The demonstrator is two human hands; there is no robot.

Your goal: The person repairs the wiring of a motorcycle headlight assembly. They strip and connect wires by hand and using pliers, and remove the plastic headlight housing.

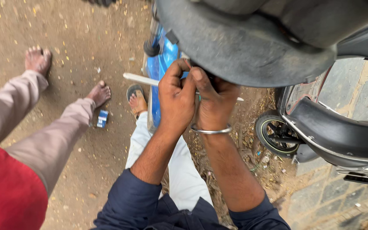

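Overhead, largest to smallest, clock positions taken on the head view.

Scooter body: dark grey curved plastic scooter panel (243, 47) fills 12 to 2 o'clock; both hands work at its lower edge.
Second scooter: black scooter with a grey-edged footboard (337, 132) at 3 to 4 o'clock, its small black front wheel (273, 134) on the dirt.
Bystander: a person in beige trousers (43, 136) and a red top at 8 to 9 o'clock, bare feet on the brown dirt ground (86, 38).
Blue part: glossy blue scooter panel (160, 68) at 11 o'clock of the hands, just beside them.
Left hand: left hand (176, 100) closed in a fist, thumb up, against the panel edge; what it grips is hidden.
Right hand: right hand (214, 102) curled shut beside the left, touching it; a thin silver metal bangle (211, 130) on its wrist.
Tool: slim pale metal rod (143, 79) runs across behind the hands; whether either hand grips it I cannot tell.
Litter: small blue-and-white packet (102, 118) on the dirt at 9 o'clock.
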